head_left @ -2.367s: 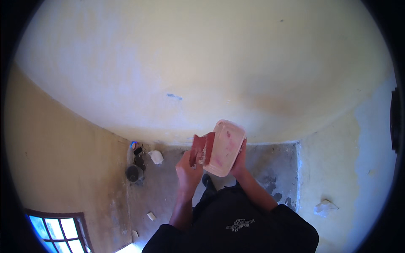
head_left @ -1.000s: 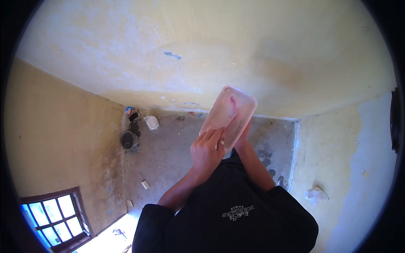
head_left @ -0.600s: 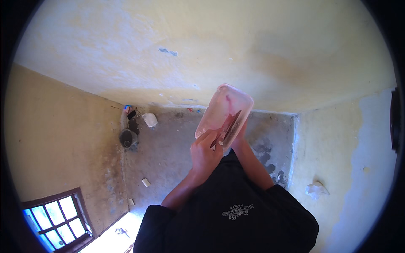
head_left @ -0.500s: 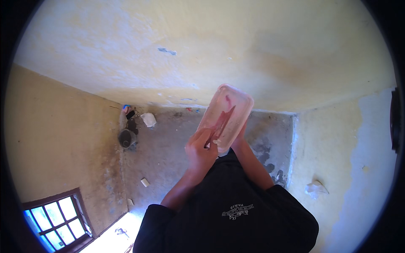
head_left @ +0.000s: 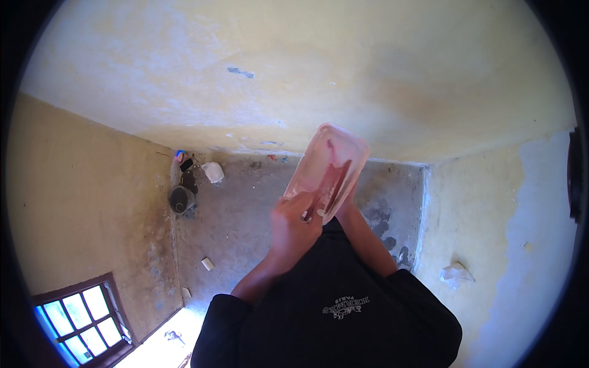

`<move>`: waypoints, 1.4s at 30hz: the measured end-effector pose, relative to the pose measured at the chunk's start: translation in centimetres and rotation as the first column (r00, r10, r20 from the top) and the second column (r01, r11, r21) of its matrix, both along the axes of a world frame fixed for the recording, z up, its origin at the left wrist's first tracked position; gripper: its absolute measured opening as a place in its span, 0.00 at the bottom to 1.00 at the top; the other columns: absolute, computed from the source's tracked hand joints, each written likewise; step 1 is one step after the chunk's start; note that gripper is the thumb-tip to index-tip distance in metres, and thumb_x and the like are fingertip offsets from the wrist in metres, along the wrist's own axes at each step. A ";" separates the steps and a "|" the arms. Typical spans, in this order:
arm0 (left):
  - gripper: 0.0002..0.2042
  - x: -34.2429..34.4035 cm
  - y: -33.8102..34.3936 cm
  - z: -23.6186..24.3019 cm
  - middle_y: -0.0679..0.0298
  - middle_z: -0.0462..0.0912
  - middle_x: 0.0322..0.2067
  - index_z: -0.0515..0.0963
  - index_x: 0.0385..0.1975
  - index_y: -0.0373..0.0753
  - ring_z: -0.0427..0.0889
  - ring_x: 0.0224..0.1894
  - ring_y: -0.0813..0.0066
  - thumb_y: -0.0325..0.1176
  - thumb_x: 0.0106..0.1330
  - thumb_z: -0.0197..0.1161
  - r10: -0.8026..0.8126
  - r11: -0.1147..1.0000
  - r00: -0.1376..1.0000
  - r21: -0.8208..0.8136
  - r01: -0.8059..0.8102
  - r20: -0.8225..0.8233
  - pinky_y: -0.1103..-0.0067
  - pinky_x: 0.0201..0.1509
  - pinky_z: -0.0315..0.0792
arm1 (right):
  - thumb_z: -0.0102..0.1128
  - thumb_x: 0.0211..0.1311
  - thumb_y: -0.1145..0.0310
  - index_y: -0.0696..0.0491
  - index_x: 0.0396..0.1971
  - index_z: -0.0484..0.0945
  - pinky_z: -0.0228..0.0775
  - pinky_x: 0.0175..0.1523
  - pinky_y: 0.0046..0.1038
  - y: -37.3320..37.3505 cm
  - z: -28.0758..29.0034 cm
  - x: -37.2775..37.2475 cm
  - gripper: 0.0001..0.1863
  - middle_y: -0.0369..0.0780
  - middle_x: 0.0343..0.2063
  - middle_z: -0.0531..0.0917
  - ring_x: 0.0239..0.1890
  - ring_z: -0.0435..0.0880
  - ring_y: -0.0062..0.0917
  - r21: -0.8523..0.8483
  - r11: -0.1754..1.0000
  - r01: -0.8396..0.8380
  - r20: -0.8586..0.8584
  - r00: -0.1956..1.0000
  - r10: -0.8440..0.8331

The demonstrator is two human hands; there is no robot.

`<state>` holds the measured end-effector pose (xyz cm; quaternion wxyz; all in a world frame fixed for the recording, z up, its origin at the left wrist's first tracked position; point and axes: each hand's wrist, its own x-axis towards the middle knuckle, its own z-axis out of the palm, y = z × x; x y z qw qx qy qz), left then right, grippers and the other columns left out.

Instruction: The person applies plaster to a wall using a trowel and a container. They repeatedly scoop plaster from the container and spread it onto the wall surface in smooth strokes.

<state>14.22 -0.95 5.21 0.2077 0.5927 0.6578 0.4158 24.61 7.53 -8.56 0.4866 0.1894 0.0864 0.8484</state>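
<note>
A shallow oblong pale pink tray with rounded corners is held tilted in front of my chest. My right hand supports it from the right side and underneath; most of its fingers are hidden behind the tray. My left hand is closed at the tray's near left edge, around a flat blade-like tool. The tool's long reddish-brown face lies inside the tray, along its right wall, with a dark edge. A smear of pinkish-red material marks the tray's far end. The tool's handle is mostly covered by my fingers.
A yellowish wall with peeling patches rises ahead. On the grey floor stand a dark bucket, a crumpled white bag and a small pale block. A barred window is at lower left; a white plastic bag is at right.
My left hand has shifted slightly right, and the tool's blade has slid right across the tray toward its right wall. The tray stays nearly in place in my right hand.
</note>
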 end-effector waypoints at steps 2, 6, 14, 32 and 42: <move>0.03 1.5 0.1 -0.1 0.58 0.75 0.19 0.80 0.29 0.34 0.73 0.20 0.61 0.22 0.55 0.65 0.009 0.993 0.999 0.118 -0.013 0.041 0.69 0.30 0.65 | 0.34 0.69 0.31 0.49 0.70 0.58 0.59 0.70 0.43 0.0 -1.9 0.1 0.42 0.41 0.67 0.66 0.67 0.67 0.36 -0.049 0.998 0.032 0.109 0.994 -0.026; 0.07 1.8 0.9 -2.7 0.60 0.78 0.21 0.82 0.33 0.35 0.79 0.24 0.61 0.23 0.54 0.65 -0.012 0.994 0.997 0.103 0.020 -0.082 0.69 0.33 0.67 | 0.35 0.70 0.32 0.48 0.68 0.61 0.61 0.70 0.40 -0.1 0.3 0.2 0.40 0.39 0.65 0.68 0.65 0.68 0.33 0.112 0.988 0.105 0.665 0.731 -0.153; 0.08 -1.4 0.6 -1.4 0.60 0.78 0.22 0.82 0.33 0.36 0.78 0.23 0.61 0.22 0.53 0.65 -0.026 1.000 0.996 -0.008 0.026 -0.082 0.70 0.32 0.64 | 0.33 0.68 0.29 0.47 0.70 0.58 0.63 0.68 0.45 0.6 -2.6 0.4 0.43 0.41 0.67 0.67 0.66 0.69 0.38 -0.006 0.996 0.091 0.364 0.928 -0.082; 0.07 -0.8 1.6 -2.6 0.64 0.85 0.29 0.82 0.32 0.39 0.78 0.26 0.66 0.23 0.54 0.66 -0.011 0.993 0.987 0.111 0.029 -0.160 0.71 0.39 0.59 | 0.36 0.65 0.28 0.46 0.71 0.56 0.63 0.68 0.50 0.8 -0.5 0.0 0.45 0.43 0.66 0.67 0.65 0.69 0.45 -0.131 0.991 -0.027 0.053 0.998 0.034; 0.07 -0.2 1.3 -2.5 0.65 0.85 0.29 0.82 0.33 0.39 0.79 0.27 0.67 0.24 0.54 0.66 -0.028 0.999 0.989 0.036 0.033 -0.147 0.70 0.40 0.58 | 0.36 0.68 0.32 0.46 0.71 0.57 0.62 0.69 0.46 0.6 -2.2 0.6 0.41 0.40 0.66 0.66 0.67 0.68 0.37 0.060 0.998 0.033 0.239 0.970 -0.046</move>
